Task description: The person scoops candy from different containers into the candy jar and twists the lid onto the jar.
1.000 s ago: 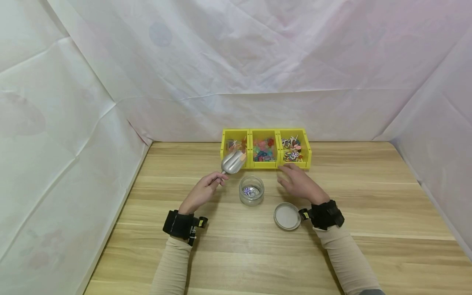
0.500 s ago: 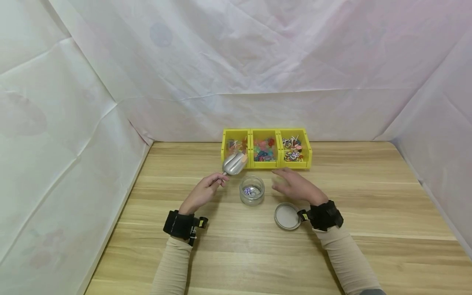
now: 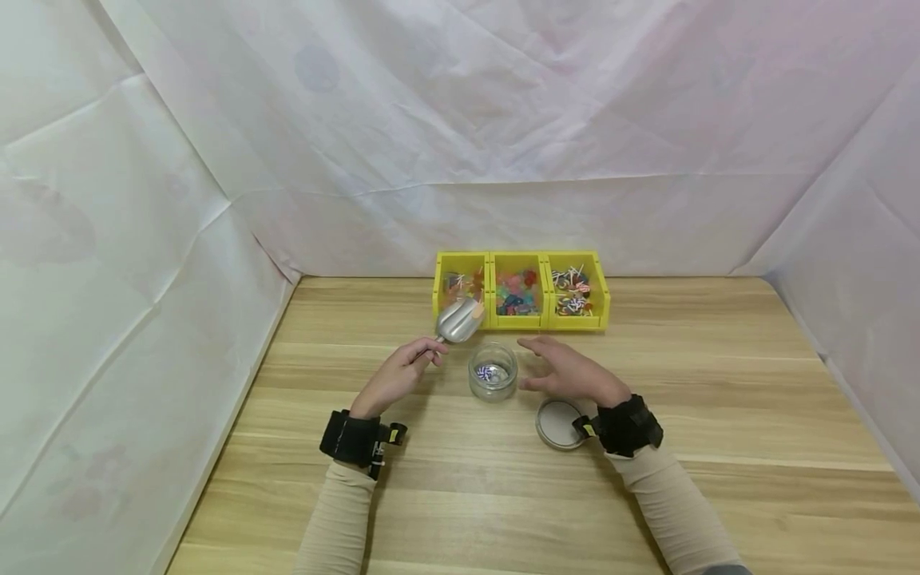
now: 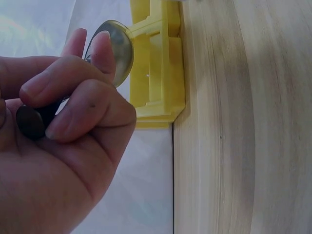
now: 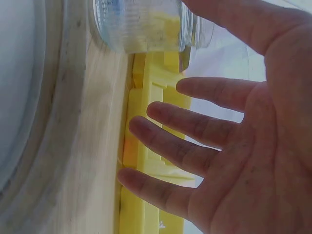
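A small glass jar (image 3: 492, 371) stands on the wooden table (image 3: 719, 415) with a striped candy inside. My left hand (image 3: 398, 374) grips the handle of a metal scoop (image 3: 458, 320), which hovers just left of and behind the jar, in front of the leftmost yellow bin (image 3: 461, 287). The scoop (image 4: 116, 48) carries a pale orange piece at its lip. My right hand (image 3: 564, 370) is open, fingers spread, right beside the jar (image 5: 146, 24) and close to its right side; contact cannot be told.
Three joined yellow bins (image 3: 521, 291) of assorted candies sit behind the jar at the table's far edge. The jar's round lid (image 3: 558, 422) lies on the table by my right wrist. White sheeting walls off the back and both sides.
My right hand has drawn back from the right bin and moved left toward the jar. The scoop and left hand have stayed nearly still.
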Available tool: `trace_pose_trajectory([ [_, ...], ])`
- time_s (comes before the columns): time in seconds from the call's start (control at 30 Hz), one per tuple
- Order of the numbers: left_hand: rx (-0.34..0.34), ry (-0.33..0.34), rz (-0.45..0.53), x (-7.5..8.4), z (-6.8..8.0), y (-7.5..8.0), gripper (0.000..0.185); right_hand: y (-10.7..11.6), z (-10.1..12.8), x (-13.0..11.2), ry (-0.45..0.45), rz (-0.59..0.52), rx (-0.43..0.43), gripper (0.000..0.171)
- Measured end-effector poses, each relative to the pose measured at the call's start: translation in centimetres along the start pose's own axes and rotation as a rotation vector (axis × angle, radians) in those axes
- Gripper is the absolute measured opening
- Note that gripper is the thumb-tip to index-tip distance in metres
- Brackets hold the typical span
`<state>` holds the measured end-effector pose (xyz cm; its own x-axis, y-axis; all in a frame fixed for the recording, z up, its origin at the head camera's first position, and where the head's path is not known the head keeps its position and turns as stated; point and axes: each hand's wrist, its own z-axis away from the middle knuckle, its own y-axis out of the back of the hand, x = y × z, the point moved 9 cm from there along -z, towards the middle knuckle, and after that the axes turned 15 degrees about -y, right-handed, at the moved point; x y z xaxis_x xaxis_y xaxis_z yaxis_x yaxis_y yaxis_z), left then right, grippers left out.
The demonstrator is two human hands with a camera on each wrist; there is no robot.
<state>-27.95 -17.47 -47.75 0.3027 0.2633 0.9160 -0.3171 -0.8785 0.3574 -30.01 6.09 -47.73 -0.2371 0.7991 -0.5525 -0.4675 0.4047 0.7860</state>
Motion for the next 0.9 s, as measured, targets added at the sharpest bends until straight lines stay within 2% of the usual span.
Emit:
trace_pose_trajectory([
  [0.23, -0.010, 0.006, -0.007, 0.2, 0.1, 0.1, 0.028, -0.6, -0.2, -1.0, 0.045, -0.076, -0.015, 0.081],
  [0.53, -0.033, 0.017, 0.000, 0.0, 0.2, -0.1, 0.030, -1.7, -0.8, -1.7, 0.087, -0.108, -0.003, 0.084],
  [0.9, -0.038, 0.017, -0.025, -0.1, 0.1, 0.0, 0.030, -2.6, -1.3, -2.2, 0.042, -0.163, 0.030, 0.102],
])
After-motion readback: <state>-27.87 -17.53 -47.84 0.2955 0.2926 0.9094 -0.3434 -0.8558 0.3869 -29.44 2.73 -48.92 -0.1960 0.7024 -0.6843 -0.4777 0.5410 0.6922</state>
